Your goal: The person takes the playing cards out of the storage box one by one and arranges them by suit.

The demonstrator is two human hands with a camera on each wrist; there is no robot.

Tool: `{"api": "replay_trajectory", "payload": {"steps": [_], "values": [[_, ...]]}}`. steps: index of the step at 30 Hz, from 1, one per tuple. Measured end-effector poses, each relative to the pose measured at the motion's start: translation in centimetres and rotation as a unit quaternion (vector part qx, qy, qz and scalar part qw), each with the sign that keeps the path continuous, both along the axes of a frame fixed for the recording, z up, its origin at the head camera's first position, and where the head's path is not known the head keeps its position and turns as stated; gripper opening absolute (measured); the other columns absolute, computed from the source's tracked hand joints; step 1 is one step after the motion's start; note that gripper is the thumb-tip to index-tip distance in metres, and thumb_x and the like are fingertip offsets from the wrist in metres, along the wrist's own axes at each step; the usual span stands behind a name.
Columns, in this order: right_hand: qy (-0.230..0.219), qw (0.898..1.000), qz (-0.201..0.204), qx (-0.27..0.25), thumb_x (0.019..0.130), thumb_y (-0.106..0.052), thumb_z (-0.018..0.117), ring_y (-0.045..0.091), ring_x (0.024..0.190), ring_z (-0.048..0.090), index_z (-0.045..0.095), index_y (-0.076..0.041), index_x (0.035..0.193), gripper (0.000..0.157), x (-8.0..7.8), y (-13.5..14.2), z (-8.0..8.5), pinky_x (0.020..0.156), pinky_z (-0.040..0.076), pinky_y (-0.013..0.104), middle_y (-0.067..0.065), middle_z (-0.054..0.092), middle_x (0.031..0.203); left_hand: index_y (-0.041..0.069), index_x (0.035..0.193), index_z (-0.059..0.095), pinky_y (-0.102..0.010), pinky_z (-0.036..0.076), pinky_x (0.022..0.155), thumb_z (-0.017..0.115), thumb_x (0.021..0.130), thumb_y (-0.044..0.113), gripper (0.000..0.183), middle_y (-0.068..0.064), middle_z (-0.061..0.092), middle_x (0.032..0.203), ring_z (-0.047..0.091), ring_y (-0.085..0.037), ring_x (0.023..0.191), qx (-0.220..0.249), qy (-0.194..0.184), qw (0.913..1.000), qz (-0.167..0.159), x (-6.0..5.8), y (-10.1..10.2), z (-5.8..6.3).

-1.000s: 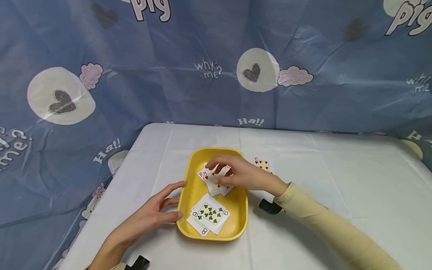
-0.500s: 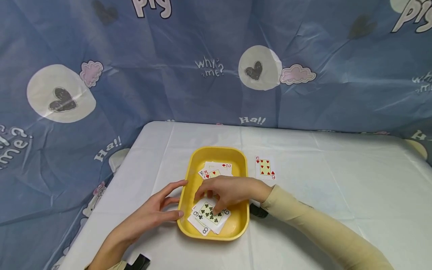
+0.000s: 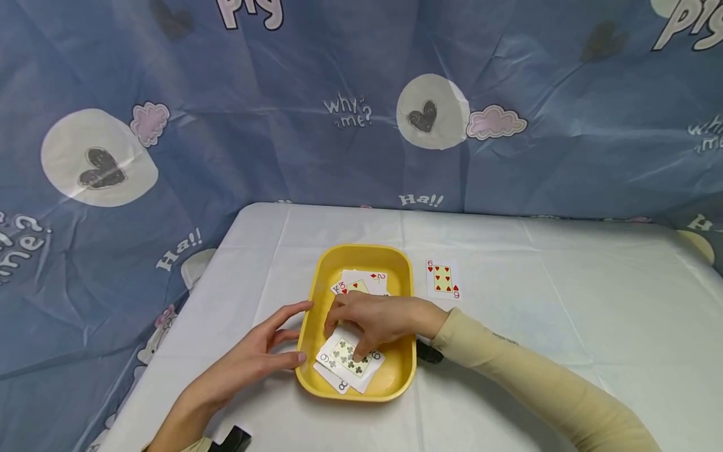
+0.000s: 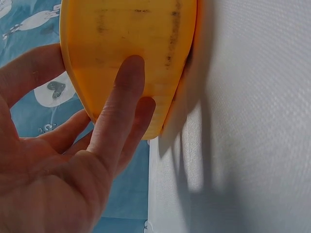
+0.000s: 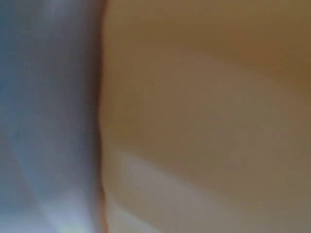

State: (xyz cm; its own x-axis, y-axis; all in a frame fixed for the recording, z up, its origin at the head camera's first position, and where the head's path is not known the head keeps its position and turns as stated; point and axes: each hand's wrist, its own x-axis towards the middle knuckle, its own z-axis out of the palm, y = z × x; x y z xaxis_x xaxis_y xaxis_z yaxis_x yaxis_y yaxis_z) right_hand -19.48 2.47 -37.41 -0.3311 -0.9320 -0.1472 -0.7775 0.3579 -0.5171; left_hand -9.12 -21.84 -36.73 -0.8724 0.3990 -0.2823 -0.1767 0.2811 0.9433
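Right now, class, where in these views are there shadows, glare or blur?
Head view: mostly crisp, though the top club card looks pale, perhaps from glare, and a soft shadow lies below the right sleeve; left wrist view: the left hand is clear, with dark shadows across the white cloth; right wrist view: heavily blurred, a yellowish surface filling most of it, unidentifiable.

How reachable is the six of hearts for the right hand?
Likely yes: the six of hearts lies uncovered beside the yellow tray, though the right hand, touching the cards inside, may need to lift clear first.
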Motion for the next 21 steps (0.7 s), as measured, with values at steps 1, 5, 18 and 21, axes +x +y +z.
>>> {"api": "replay_trajectory", "payload": {"steps": [1, 5, 18, 21], "values": [[0.005, 1.0, -0.003, -0.008, 0.075, -0.024, 0.088, 0.008, 0.102, 0.045, 0.062, -0.026, 0.116, 0.048, 0.0, 0.0, 0.0, 0.095, 0.033, 0.023, -0.01, 0.052, 0.111, 0.026, 0.153, 0.033, -0.038, 0.044, 0.093, 0.072, 0.091, 0.02, 0.074, -0.016, 0.052, 0.139, 0.053, -0.029, 0.126, 0.0, 0.001, 1.0, 0.0, 0.0, 0.0, 0.0], [0.004, 0.998, -0.021, -0.054, 0.08, -0.015, 0.083, 0.009, 0.087, 0.048, 0.057, -0.025, 0.116, 0.046, -0.1, 0.3, 0.0, 0.084, 0.038, 0.023, -0.006, 0.052, 0.097, 0.027, 0.152, 0.033, -0.042, 0.042, 0.096, 0.072, 0.09, 0.02, 0.074, -0.014, 0.053, 0.139, 0.053, -0.028, 0.126, -0.006, 0.002, 1.0, 0.003, 0.0, 0.0, 0.0], [-0.126, 0.929, -0.179, -0.3, 0.089, 0.001, 0.06, 0.018, 0.089, 0.058, 0.063, -0.022, 0.114, 0.034, 0.1, 1.5, 0.5, 0.07, 0.053, 0.035, -0.009, 0.062, 0.107, 0.029, 0.15, 0.036, -0.042, 0.043, 0.095, 0.072, 0.09, 0.022, 0.071, -0.015, 0.048, 0.144, 0.051, -0.029, 0.127, -0.01, -0.002, 0.9999, 0.007, 0.0, 0.2, 0.0], [-0.141, 0.889, -0.203, -0.385, 0.089, 0.004, 0.059, 0.021, 0.085, 0.059, 0.063, -0.016, 0.116, 0.034, 0.2, 1.7, 0.5, 0.07, 0.052, 0.035, -0.002, 0.063, 0.109, 0.028, 0.151, 0.035, -0.043, 0.043, 0.095, 0.072, 0.09, 0.022, 0.071, -0.015, 0.048, 0.144, 0.051, -0.029, 0.126, -0.011, -0.004, 0.9999, 0.009, 0.1, 0.2, 0.0]]}}
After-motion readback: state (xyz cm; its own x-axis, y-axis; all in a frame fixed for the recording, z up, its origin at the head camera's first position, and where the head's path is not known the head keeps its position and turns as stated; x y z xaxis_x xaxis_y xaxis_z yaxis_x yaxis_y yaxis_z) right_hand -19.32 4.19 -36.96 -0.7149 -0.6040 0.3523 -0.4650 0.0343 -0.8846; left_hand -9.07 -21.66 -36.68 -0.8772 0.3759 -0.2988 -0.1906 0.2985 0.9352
